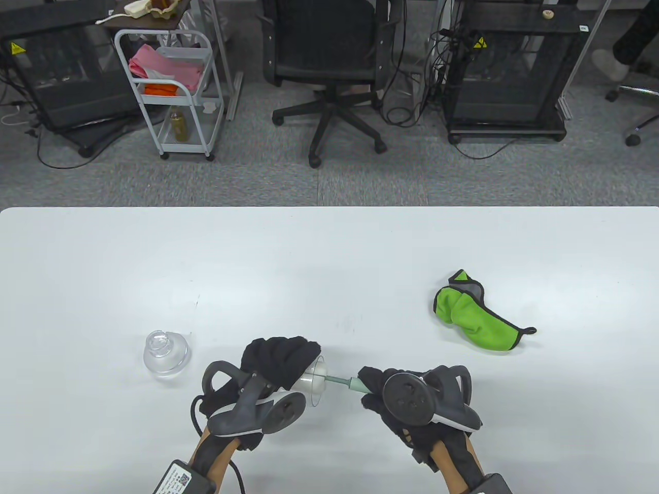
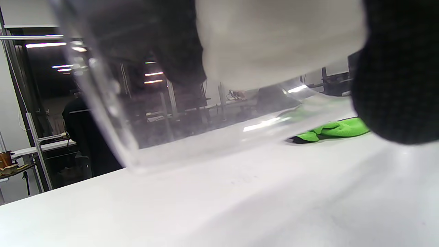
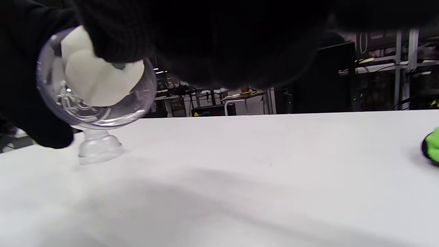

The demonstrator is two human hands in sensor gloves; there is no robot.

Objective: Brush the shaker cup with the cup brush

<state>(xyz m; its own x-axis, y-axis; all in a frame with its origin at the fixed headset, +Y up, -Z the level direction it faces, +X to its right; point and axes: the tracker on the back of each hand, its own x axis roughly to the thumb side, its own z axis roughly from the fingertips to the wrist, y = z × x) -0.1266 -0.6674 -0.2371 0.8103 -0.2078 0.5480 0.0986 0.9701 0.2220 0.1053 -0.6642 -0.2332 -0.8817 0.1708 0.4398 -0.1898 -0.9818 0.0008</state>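
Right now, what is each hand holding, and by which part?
Left hand grips the shaker cup around its body; right hand holds the cup brush by its handle.

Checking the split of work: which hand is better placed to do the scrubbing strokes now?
Right. The right hand holds the cup brush, its sponge head inside the shaker cup; the left hand grips that cup.

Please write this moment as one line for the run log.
left hand: holds shaker cup sideways | right hand: holds cup brush, white head inside cup | lid: on table | green cloth: on table
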